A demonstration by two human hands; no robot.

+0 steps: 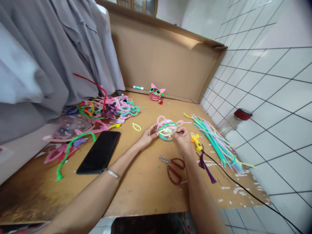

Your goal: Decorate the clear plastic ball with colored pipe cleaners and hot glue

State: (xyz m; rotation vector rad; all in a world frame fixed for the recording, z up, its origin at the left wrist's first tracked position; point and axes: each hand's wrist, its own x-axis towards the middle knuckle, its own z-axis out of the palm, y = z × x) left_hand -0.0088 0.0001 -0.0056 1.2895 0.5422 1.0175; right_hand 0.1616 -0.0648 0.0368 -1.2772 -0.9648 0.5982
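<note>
In the middle of the table, a round craft piece made of pipe cleaners is between my two hands. It has a pink ear-like loop at its top left, a green arc, a pale yellow loop and a teal lower rim. My left hand grips its left edge between thumb and fingers. My right hand pinches at its right side, and its fingers cover part of that edge. A loose yellow leaf-shaped loop lies left of my left hand. Red-handled scissors rest partly open, near my right forearm.
A yellow glue gun with a black cord lies to the right, beside a pipe cleaner bundle. A phone and a tangled pipe cleaner pile are left. A finished animal face and a glue stick stand behind, by the cardboard wall.
</note>
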